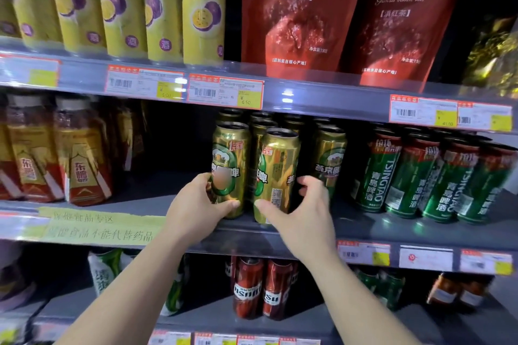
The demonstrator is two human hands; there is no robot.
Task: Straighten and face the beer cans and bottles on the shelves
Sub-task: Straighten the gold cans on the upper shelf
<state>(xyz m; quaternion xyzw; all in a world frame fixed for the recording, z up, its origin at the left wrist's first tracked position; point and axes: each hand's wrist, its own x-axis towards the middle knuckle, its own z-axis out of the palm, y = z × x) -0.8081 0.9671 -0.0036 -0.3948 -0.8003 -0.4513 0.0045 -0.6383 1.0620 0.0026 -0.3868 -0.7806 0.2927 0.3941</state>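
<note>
Two hands: both reach to gold beer cans at the front of the middle shelf, seen from the head camera.
Left hand: fingers and thumb curl round the lower part of the left gold can, gripping it; the can stands upright, its label facing forward.
Right hand: thumb lies against the lower front of the second gold can, fingers curled round its right side; whether they press the can cannot be told. This can stands upright with its barcode side turned to the front.
Neighbours: a third gold can stands just right of the right hand; green cans stand further right, leaning slightly.
Upper shelf: yellow cans and red tea bags.
</note>
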